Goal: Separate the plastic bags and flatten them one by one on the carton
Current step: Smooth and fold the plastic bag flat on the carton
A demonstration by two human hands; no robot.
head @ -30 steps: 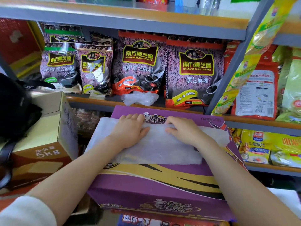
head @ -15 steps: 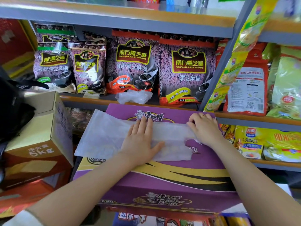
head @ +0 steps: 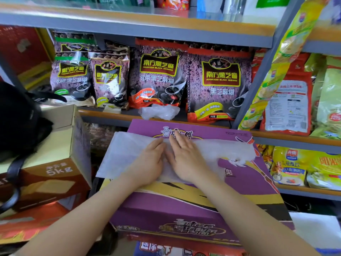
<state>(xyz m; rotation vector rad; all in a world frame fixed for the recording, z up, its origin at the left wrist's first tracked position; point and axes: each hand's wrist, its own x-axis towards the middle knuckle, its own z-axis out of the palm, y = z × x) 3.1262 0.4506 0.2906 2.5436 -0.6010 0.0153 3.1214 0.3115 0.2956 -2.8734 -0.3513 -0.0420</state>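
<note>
A translucent white plastic bag lies spread across the top of a purple and yellow carton. Its left end overhangs the carton's left edge. My left hand and my right hand press flat on the middle of the bag, side by side and nearly touching, fingers straight. A crumpled bunch of clear plastic bags sits on the shelf ledge just behind the carton.
A brown 5 kg cardboard box stands left of the carton with a black bag on it. Metal shelves behind hold sesame-paste packets; cereal packs fill the shelves at right.
My right hand slid left from the bag's right end to the middle, beside my left hand. The bag lies more smoothly on the carton now.
</note>
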